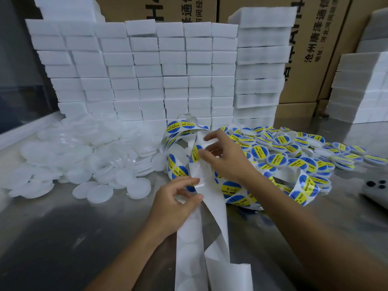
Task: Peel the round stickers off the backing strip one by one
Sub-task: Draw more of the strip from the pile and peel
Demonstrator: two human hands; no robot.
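Stickers (230, 191): blue discs, yellow band across, dark lettering; strip (216, 208) plain white, faint round outlines where bare. Labelled lids (277, 159) carry the same blue/yellow on white rims, bare lids (138, 187) translucent white, foam blocks (147, 59) white. Bench (63, 238) dull grey metal, cartons (310, 49) tan with black print.
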